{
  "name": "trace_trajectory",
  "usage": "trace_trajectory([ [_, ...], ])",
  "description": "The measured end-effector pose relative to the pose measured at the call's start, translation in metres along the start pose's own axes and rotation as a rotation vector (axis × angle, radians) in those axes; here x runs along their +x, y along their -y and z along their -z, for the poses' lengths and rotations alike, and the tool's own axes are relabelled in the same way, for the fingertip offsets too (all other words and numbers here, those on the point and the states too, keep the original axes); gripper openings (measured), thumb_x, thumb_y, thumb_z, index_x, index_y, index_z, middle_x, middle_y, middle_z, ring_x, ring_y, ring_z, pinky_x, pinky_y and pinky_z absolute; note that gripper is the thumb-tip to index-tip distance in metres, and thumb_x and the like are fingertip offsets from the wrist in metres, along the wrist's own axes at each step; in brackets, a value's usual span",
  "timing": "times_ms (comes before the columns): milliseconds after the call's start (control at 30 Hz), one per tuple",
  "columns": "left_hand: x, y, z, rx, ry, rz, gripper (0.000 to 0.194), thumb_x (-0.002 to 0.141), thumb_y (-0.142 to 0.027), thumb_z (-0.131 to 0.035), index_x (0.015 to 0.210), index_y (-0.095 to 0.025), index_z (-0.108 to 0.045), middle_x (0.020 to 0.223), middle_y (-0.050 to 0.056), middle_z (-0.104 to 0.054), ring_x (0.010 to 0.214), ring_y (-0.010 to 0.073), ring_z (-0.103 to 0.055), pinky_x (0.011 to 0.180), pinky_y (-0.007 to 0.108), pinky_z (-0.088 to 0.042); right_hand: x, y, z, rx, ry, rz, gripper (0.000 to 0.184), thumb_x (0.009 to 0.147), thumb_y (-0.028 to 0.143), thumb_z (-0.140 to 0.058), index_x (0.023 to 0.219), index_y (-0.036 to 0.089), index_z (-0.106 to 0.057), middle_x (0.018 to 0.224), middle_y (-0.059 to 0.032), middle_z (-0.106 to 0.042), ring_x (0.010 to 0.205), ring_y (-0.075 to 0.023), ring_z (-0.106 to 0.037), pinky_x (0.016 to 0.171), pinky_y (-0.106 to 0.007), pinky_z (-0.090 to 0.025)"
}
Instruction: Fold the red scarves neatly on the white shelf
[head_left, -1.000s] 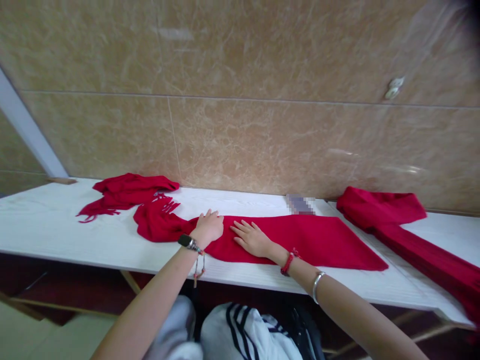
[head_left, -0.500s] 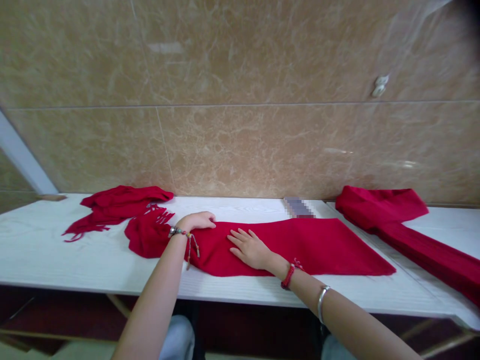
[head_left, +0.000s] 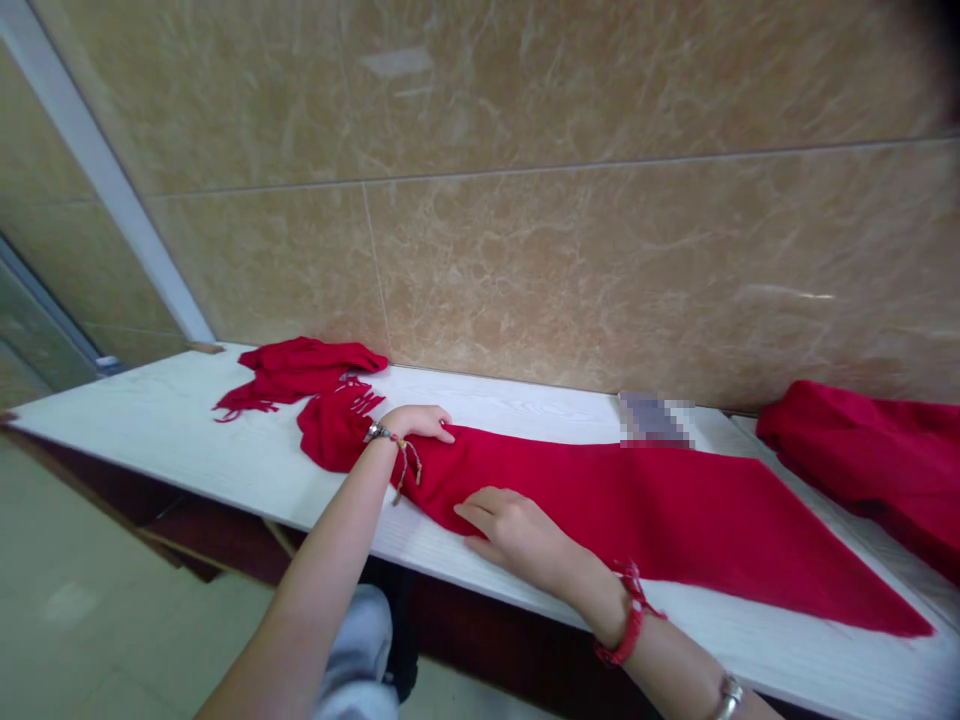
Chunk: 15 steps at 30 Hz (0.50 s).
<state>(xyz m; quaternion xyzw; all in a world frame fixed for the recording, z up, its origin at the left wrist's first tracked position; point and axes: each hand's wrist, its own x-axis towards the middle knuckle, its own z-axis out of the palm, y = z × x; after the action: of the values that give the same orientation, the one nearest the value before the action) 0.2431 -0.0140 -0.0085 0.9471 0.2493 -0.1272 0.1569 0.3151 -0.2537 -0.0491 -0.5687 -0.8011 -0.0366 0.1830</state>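
Observation:
A long red scarf (head_left: 600,490) lies along the white table, flat on the right and bunched up toward its fringed left end. My left hand (head_left: 422,422) is at the scarf's far edge, with thumb and curled fingers closed on the cloth. Nearer to me, my right hand (head_left: 517,530) rests at the scarf's front edge. Its fingers are loosely bent and a little apart, thumb toward the border.
Another crumpled red cloth with fringe (head_left: 307,370) lies at the back left. More red fabric (head_left: 862,460) is at the right. A partly pixelated flat item (head_left: 652,420) sits behind the scarf on the white table (head_left: 187,430), against the tiled wall (head_left: 525,280).
My left hand went from lying flat on the scarf to closing at its far edge. My right hand slid from the scarf's middle toward its front edge. The view has turned left.

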Motion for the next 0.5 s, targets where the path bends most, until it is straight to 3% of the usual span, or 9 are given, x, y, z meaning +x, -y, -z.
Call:
trace_trajectory([
  [167, -0.002, 0.015, -0.002, -0.067, -0.006, -0.009, 0.025, 0.068, -0.029, -0.056, 0.086, -0.014, -0.066, 0.083, 0.0, -0.066, 0.071, 0.013, -0.053, 0.063, 0.018, -0.038, -0.003, 0.001, 0.001, -0.092, 0.032, 0.013, 0.03, 0.086, 0.01, -0.044, 0.113, 0.017, -0.056, 0.093, -0.0079, -0.064, 0.084, -0.0169, -0.06, 0.074, -0.028, -0.049],
  [367, -0.003, 0.015, -0.006, -0.093, -0.041, -0.005, 0.026, 0.069, -0.032, -0.056, 0.085, -0.014, -0.067, 0.074, 0.0, -0.065, 0.061, 0.0117, -0.049, 0.056, 0.019, -0.035, -0.001, -0.001, 0.005, -0.107, 0.036, 0.009, 0.035, 0.087, 0.007, -0.039, 0.116, 0.022, -0.051, 0.113, -0.0088, -0.057, 0.094, -0.0164, -0.059, 0.076, -0.028, -0.049],
  [500, -0.008, 0.009, -0.009, -0.104, -0.094, -0.008, 0.029, 0.069, -0.03, -0.056, 0.091, -0.014, -0.067, 0.078, 0.001, -0.066, 0.062, 0.0125, -0.05, 0.056, 0.019, -0.035, 0.01, 0.003, 0.005, -0.177, 0.059, 0.031, 0.034, 0.087, 0.008, -0.039, 0.115, 0.023, -0.052, 0.12, -0.0095, -0.052, 0.096, -0.0169, -0.057, 0.079, -0.03, -0.048],
])
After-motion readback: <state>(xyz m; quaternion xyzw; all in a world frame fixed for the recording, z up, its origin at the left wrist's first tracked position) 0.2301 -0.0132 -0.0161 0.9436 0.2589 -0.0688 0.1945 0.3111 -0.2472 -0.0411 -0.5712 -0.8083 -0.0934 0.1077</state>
